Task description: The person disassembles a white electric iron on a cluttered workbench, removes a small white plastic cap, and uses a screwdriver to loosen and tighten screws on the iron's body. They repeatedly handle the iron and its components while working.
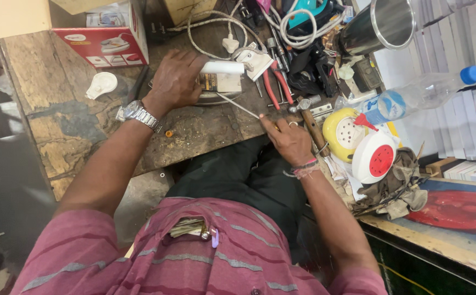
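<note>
My left hand (176, 81) presses down on a clothes iron (222, 82) lying on the worn wooden bench (57, 109); the iron has a white handle and a metal base. My right hand (288, 141) grips a thin screwdriver (239, 106), whose shaft points up-left to the iron's underside. A silver watch sits on my left wrist, and threads are tied round the right one.
Red-handled pliers (278, 87), a hammer (309, 117) and white cords (224, 33) lie behind the iron. A red-and-white box (109, 43) stands at back left. A steel cup (380, 24), plastic bottle (418, 95), yellow and red-white round casings (358, 145) crowd the right.
</note>
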